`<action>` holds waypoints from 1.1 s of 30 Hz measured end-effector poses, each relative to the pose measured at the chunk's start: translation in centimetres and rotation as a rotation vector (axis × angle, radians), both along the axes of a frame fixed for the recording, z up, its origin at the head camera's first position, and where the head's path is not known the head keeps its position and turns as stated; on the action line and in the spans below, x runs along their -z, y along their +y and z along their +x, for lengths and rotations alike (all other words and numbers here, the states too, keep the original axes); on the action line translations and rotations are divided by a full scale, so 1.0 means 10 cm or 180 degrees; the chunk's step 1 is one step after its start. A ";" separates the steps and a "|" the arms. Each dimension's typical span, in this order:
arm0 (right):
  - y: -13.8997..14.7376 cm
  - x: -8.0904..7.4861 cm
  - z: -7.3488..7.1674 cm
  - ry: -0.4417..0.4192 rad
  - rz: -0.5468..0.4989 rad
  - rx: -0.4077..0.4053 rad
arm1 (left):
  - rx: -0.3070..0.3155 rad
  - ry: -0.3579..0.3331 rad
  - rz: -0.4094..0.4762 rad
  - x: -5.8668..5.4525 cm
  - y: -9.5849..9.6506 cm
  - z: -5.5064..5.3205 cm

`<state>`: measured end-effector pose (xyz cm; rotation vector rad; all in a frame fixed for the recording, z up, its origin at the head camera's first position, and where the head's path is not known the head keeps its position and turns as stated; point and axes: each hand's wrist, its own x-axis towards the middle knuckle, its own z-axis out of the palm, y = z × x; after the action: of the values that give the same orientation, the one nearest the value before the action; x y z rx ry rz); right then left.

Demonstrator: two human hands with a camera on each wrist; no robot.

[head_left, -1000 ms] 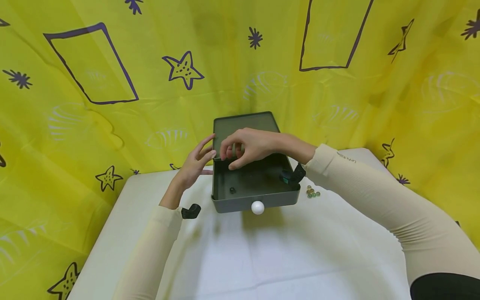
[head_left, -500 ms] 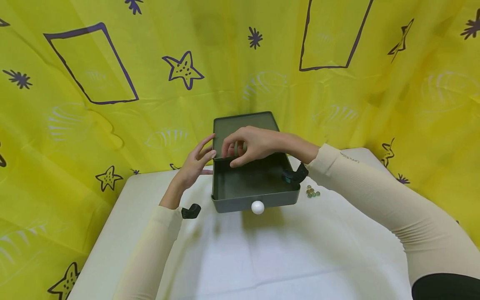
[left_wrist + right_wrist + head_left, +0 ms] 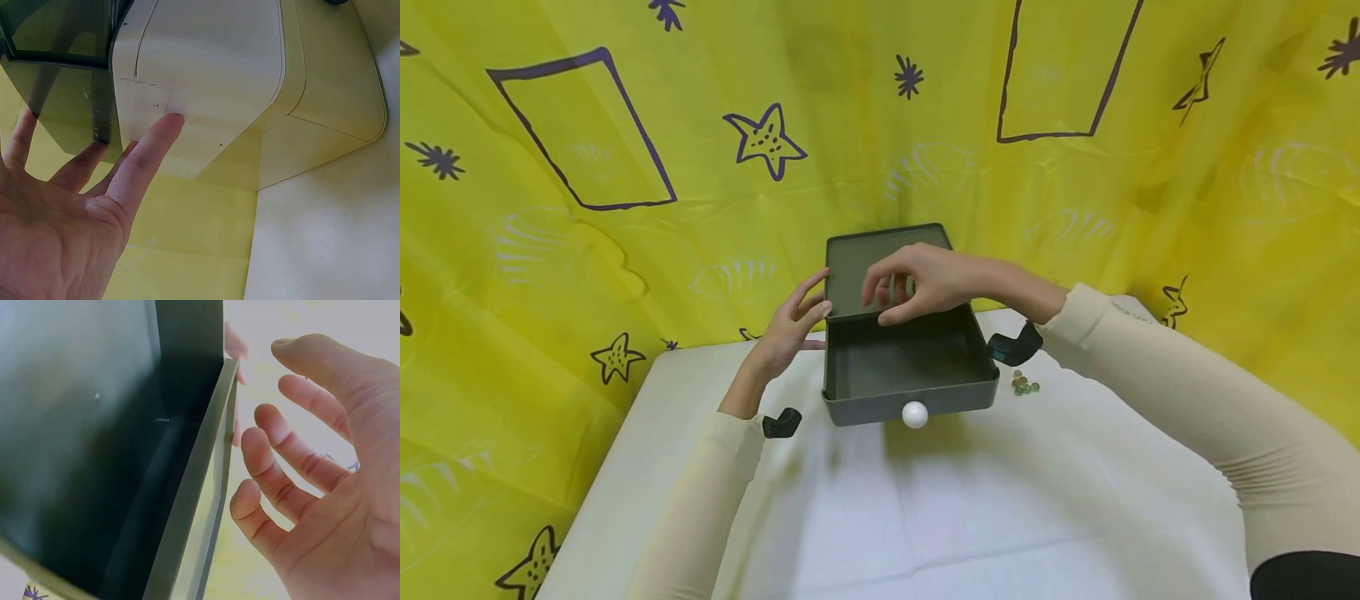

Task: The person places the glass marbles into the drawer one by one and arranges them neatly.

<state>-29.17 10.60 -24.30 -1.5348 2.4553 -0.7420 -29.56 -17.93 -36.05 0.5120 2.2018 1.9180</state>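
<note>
A dark grey box stands on the table, its drawer point(image 3: 859, 411) pulled out, with a white round knob point(image 3: 914, 414) on the front. Behind the drawer is the box's rimmed grey top point(image 3: 847, 287). My left hand point(image 3: 778, 337) is at the box's left side, fingers spread; in the left wrist view its thumb touches a pale side panel point(image 3: 206, 119). My right hand point(image 3: 925, 282) hovers over the back of the drawer with loosely bent fingers. The right wrist view shows that hand point(image 3: 344, 475) holding nothing, beside the rim point(image 3: 190, 481).
Several small greenish and amber marbles point(image 3: 1022, 385) lie on the white tabletop point(image 3: 1000, 500) to the right of the drawer. A yellow patterned curtain point(image 3: 700, 125) hangs close behind and at both sides.
My right hand has shifted right and slightly up, away from the left hand. A small dark ball seen in the drawer a second ago no longer shows. My left hand has stayed put.
</note>
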 end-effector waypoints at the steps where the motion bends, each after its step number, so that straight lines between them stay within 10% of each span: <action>1: 0.02 0.00 0.00 0.0007 -0.0018 0.0011 | -0.0002 0.0003 -0.0003 0.00 0.00 0.00; 33: 0.92 0.02 0.14 0.0033 -0.0265 0.0707 | 0.0003 0.0069 -0.0013 0.00 0.00 0.00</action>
<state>-27.80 19.80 -24.51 -1.3072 2.6635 -0.8846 -29.54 -17.92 -36.08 0.5356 2.2177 1.9162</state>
